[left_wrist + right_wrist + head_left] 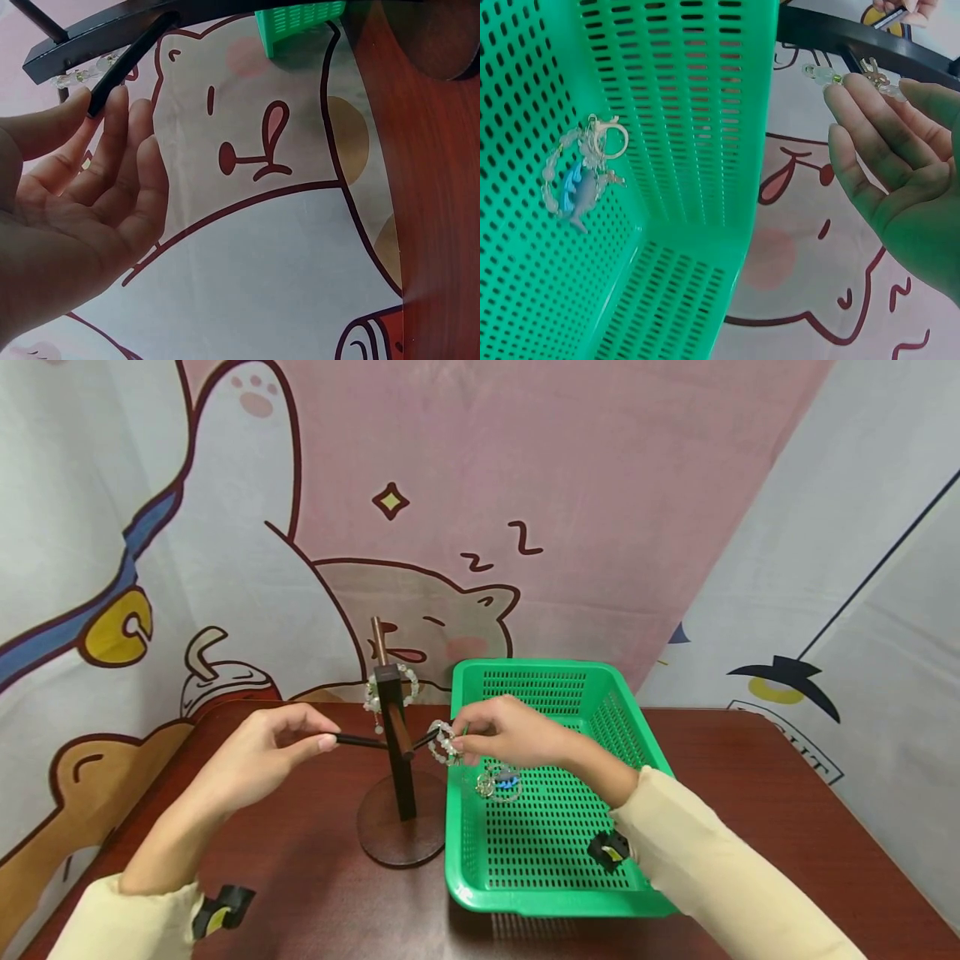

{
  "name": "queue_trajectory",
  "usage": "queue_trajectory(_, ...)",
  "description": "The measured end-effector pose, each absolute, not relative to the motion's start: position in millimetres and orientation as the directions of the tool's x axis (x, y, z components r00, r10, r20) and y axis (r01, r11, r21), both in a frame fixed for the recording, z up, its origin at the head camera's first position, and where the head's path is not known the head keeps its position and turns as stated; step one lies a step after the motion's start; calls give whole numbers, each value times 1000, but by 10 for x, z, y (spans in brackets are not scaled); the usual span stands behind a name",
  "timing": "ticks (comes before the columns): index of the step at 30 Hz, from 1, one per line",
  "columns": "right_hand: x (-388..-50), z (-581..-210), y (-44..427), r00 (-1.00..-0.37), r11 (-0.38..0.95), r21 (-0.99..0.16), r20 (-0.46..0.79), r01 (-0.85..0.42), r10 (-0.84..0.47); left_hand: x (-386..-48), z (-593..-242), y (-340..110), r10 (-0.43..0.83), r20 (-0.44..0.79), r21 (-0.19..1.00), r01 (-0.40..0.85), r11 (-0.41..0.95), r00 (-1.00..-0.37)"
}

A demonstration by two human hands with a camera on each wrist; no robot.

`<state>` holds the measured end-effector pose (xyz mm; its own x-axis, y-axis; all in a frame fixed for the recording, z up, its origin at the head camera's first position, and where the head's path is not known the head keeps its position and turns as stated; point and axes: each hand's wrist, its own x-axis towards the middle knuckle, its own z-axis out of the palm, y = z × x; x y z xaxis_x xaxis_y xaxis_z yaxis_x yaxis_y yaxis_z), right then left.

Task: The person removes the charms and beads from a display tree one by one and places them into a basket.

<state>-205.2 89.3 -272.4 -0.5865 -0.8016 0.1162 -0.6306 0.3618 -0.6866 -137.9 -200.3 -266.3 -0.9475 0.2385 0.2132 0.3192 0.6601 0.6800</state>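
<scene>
Fingertips of the right hand [510, 732] are pinched on a beaded bracelet [446, 743] at the right black peg [422, 741] of the stand [403, 785]; whether it is threaded cannot be told. The left peg [362, 741] is pinched by the left hand [273, 747]. Light, flexible, probably slippery, the loop is best gripped by its outer beads. Pale translucent beads and a metallic-looking charm [874, 73] are seen.

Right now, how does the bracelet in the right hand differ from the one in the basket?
The right hand pinches the held bracelet beside the stand; the basket bracelet lies untouched. The basket bracelet lies with a blue charm; the held bracelet shows no blue. Both have pale beads.
</scene>
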Motion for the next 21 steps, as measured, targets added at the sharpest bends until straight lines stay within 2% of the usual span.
queue_trajectory(21,-2086,-2651,1370,-709,467,-679,113,-566,-696,-1389,-2676,-2020,252,196,707,314,634,-948)
